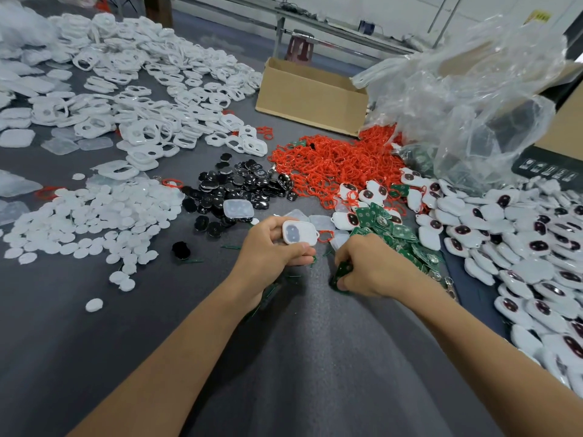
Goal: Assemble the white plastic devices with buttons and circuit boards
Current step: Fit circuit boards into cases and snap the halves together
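1. Gripping a white plastic shell (299, 232), the left hand (277, 244) curls round it, just left of the circuit board pile (396, 234).
2. Right hand (369, 266) pinches a green circuit board (342, 272) below that pile.

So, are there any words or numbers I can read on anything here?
No text can be read here.
Yellow sign at the top right: blurred, unreadable.
Black box at the right: row of white symbols, too small to make out.
Green circuit boards: any print too small.
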Motion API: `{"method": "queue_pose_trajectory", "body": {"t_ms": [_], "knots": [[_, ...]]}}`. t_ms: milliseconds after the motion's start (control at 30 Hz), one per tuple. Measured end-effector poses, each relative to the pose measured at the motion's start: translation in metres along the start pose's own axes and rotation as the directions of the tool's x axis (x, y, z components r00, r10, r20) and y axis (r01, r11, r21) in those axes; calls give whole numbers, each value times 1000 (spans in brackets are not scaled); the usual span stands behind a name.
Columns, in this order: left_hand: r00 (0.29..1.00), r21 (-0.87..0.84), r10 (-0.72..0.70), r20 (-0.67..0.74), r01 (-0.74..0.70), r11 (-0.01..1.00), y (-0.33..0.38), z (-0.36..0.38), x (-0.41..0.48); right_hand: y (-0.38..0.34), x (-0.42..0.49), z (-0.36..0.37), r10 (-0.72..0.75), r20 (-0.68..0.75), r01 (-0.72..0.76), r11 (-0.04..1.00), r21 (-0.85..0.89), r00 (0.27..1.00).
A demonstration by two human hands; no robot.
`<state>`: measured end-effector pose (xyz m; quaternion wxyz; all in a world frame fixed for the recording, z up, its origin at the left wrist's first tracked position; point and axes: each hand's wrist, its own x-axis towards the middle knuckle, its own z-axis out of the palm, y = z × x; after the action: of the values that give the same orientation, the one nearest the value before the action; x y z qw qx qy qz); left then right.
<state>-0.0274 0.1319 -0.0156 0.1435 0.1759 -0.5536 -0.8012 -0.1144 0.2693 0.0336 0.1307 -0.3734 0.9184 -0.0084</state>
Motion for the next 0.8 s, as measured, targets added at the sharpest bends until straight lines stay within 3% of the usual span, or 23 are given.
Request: {"method": "queue_pose_trajectory", "body": {"t_ms": [100,167,433,533,633,800], "knots": [[1000,2,1,1,-1,1000,0,0,-1,1,2,-6,77,121,-90,991,101,990],[1000,4,-1,1,1,1000,0,-1,-1,-1,3,-7,87,125,-99,991,87,988],[1000,0,1,-4,-1,1000,0,1,-2,-7,-18,15,26,-190,-34,999,-38,981],[1000,-2,4,-7,-5,1000,0,1,-2,-13,-42,36,-43,-393,3,995,-100,919],[1000,13,10,-5,-10,1000,0,1,-2,-11,-61,53,-137,-506,57,984,-170,852],[1000,39,15,-8,-15,999,-1,0,0,-11,-78,62,-214,-469,73,951,-301,857]]}}
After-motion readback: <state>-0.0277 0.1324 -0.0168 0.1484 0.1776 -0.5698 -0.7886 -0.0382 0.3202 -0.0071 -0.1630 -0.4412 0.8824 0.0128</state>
